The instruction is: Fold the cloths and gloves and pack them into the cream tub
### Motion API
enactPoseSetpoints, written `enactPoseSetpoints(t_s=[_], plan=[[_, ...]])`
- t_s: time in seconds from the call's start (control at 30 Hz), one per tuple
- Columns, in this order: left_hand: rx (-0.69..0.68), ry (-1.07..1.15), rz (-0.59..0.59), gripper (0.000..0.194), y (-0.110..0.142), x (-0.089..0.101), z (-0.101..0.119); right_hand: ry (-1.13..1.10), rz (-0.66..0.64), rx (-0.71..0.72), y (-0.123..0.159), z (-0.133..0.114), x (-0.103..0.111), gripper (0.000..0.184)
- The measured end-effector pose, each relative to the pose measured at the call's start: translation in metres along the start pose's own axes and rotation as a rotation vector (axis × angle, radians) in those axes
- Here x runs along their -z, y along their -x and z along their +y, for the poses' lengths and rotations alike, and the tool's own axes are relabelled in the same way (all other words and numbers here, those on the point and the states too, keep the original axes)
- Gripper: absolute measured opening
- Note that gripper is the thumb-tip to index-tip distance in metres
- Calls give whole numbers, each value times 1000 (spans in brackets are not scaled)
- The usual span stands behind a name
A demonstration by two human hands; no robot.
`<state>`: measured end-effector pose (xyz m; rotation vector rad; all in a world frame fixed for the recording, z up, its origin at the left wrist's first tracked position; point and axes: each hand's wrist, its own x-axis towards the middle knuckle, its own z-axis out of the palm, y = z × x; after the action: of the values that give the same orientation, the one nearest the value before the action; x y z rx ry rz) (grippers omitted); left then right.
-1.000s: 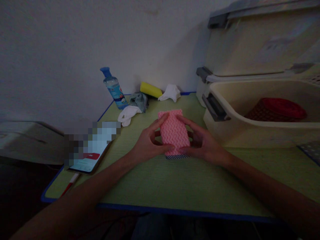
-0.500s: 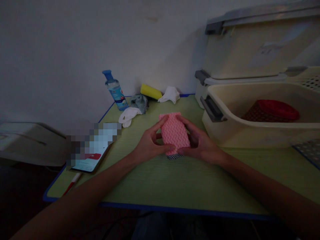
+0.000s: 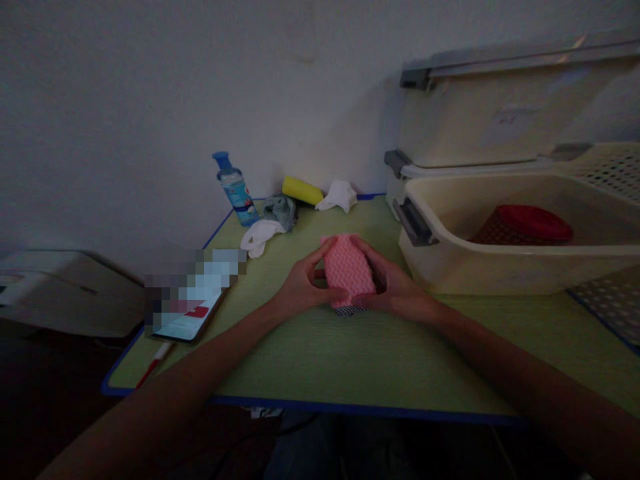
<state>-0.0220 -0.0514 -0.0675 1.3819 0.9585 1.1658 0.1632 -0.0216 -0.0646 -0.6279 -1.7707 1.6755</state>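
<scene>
A pink textured cloth [image 3: 349,270], folded into a small pad, is held between both hands above the middle of the table. Black-and-white checked fabric [image 3: 349,311] shows under its near edge. My left hand [image 3: 305,283] grips the left side, thumb at the near edge and fingers at the far corner. On the right side my right hand [image 3: 390,283] mirrors that grip. The undersides of the pad and some fingertips are hidden.
A green table [image 3: 325,367] with blue edging carries a blue-capped bottle [image 3: 237,193], grey cloth [image 3: 281,212], white cloths [image 3: 260,237], a yellow roll [image 3: 301,191], a phone [image 3: 195,313] and a red-and-white pen [image 3: 154,365]. At right, a cream basket [image 3: 480,270] contains a red mesh basket [image 3: 530,225].
The view has shifted slightly, so the objects sit a little differently in frame. Both hands keep the same hold on the pink cloth.
</scene>
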Motion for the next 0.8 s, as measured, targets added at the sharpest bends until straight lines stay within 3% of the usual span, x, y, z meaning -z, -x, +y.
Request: enactPoseSetpoints(t_s=[0.2,0.33,0.57,0.7,0.8], plan=[[12,17,-10,102,0,-2,2,110,18,4,0,-7,-2,111],[-34,70,47,107,1,-2,1,169,42,-24,-2,-19,-9,108],[64,216,122,75,-4,2,-8,372,63,9,11,-71,-19,103],[65,55,75,69,-4,2,-12,425,110,112,31,-102,-13,99],[-46,-200,37,73,-4,-4,-7,439,186,162,45,-122,-3,96]])
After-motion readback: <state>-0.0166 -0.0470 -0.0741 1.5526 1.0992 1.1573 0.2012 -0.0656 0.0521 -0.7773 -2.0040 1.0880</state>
